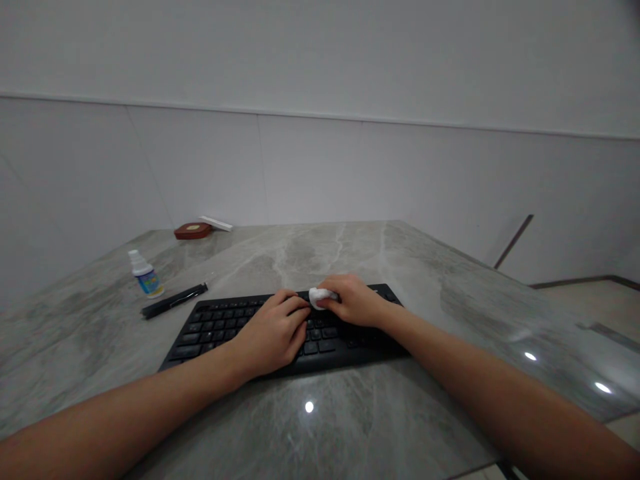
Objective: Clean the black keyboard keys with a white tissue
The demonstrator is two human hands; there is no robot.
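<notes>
A black keyboard (220,325) lies on the grey marbled table in front of me. My left hand (277,330) rests over its middle, palm down, fingers stretched forward over the keys and thumb apart. My right hand (353,300) is closed around a white wad (320,297), which looks like crumpled tissue or cloth. The wad touches the upper part of the keyboard, just right of my left fingertips. Both hands cover many keys, and the right forearm crosses the keyboard's right end.
Left of the keyboard stand a small white spray bottle (147,277) with a blue label and, lying down, a slim black stick-like item (174,301). Farther back are a reddish-brown case (193,231) and a white strip (217,223) by the wall (310,173).
</notes>
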